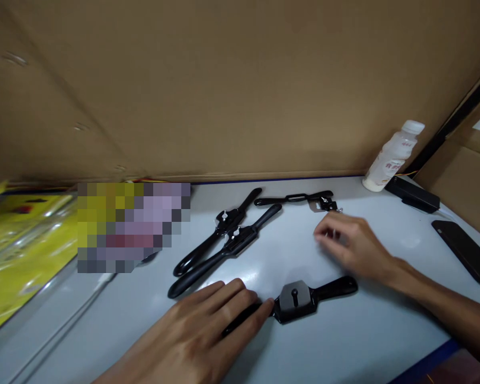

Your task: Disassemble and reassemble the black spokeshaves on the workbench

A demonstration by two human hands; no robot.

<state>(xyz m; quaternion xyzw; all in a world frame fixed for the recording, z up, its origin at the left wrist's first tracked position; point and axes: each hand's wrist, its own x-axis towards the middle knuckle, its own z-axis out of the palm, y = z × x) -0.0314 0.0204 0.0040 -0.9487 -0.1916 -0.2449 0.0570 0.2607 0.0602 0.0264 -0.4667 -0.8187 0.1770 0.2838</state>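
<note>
A black spokeshave [316, 298] with a grey blade plate [295, 298] lies in front of me, its left handle under my left hand [212, 325]. The thumb and fingers of that hand lie along both sides of the handle. Above its right handle hovers my right hand [352, 245], fingers curled toward the thumb; anything between the fingertips is hidden. Just beyond that hand are small black and silver metal parts [327, 204] and a slim black spokeshave body [298, 198] without a blade. Two spokeshaves with silver screws, one nearer [240, 240] and one farther [228, 221], lie side by side at centre.
Yellow plastic-wrapped packages [28, 245] lie at left, next to a pixelated patch and a white cable [64, 325]. A white bottle [392, 157], a black box-like device [414, 194] and a dark phone [464, 250] stand or lie at right. Cardboard [240, 90] walls the back.
</note>
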